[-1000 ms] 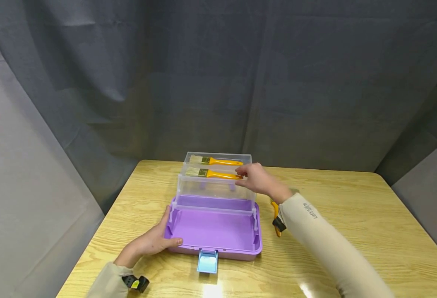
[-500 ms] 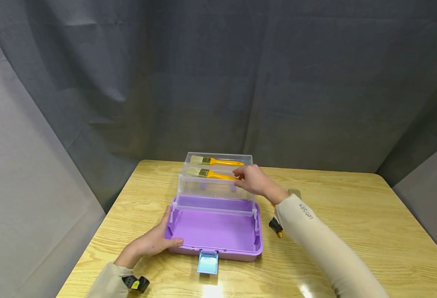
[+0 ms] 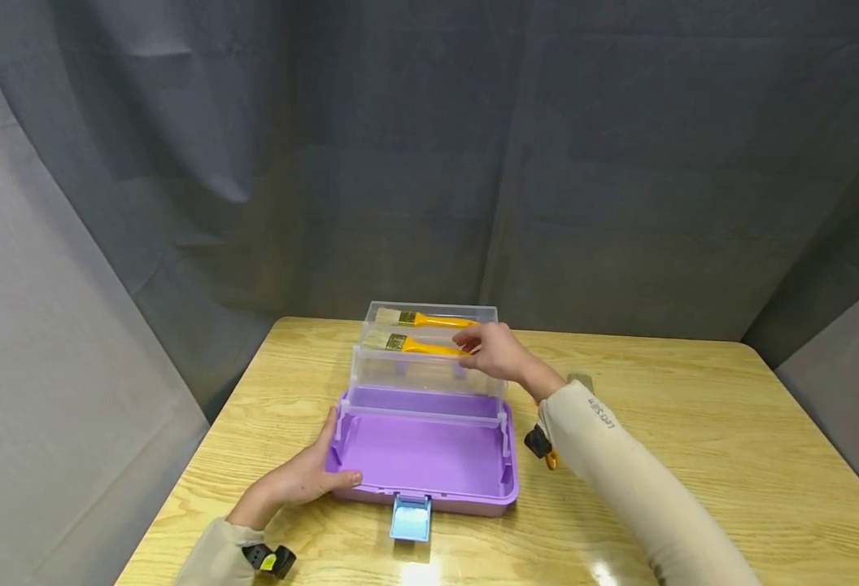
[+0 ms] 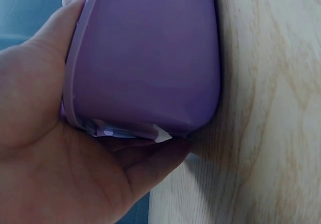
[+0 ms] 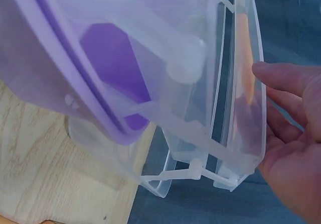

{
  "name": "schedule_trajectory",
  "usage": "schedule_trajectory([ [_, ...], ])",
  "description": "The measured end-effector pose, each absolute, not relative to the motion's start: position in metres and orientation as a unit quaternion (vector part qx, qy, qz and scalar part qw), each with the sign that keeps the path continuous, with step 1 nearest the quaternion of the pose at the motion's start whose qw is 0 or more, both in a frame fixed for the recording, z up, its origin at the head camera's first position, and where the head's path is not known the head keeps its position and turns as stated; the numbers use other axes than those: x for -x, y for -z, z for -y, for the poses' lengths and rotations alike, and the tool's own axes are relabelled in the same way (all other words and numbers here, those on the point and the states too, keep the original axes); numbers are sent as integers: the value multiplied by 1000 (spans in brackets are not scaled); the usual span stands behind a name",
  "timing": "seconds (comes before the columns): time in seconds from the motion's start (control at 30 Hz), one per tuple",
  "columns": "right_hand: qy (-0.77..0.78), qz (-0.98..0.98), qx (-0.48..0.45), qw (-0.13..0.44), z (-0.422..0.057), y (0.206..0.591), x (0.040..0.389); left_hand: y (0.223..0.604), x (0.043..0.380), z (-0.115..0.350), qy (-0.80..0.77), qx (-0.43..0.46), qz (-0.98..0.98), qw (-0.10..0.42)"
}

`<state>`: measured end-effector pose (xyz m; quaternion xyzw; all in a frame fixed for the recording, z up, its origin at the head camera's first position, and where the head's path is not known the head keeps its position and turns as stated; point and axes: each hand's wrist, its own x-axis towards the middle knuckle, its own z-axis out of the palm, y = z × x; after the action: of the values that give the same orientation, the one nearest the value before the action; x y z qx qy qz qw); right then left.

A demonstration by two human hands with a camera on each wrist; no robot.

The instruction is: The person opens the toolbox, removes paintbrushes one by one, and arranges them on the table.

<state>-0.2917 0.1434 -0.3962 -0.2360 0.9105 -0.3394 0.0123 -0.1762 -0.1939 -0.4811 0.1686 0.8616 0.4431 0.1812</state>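
Observation:
A purple tiered storage box [image 3: 424, 452] lies open on the table, its clear fold-out trays [image 3: 425, 373] raised at the back. My left hand [image 3: 301, 478] grips the box's left front corner, thumb over the rim and fingers along the outside wall. Two paintbrushes with yellow-orange handles lie in the trays: a rear paintbrush [image 3: 444, 321] and a front paintbrush [image 3: 429, 348]. At the front one's handle end, my right hand [image 3: 497, 352] has its thumb and fingers loosely bent, with a gap between them. In the right wrist view its thumb [image 5: 268, 73] is right at the tray's edge.
A third paintbrush [image 3: 551, 460] lies on the wooden table right of the box, mostly hidden under the right sleeve [image 3: 642, 472]. The blue latch [image 3: 411, 521] hangs down at the box's front. A dark curtain [image 3: 429, 163] stands behind the table.
My right hand has shifted slightly left, and the front paintbrush has slid a little left in its tray. My left hand keeps its grip on the box corner.

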Motion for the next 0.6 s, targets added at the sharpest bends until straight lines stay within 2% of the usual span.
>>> schedule_trajectory([
  [0.2,406,-895,183,14,-141,394,291,480,176,195,-445,-165,-861,183],
  [0.6,437,-881,182,-5,-118,387,289,476,177,194,-452,-177,-856,179],
])
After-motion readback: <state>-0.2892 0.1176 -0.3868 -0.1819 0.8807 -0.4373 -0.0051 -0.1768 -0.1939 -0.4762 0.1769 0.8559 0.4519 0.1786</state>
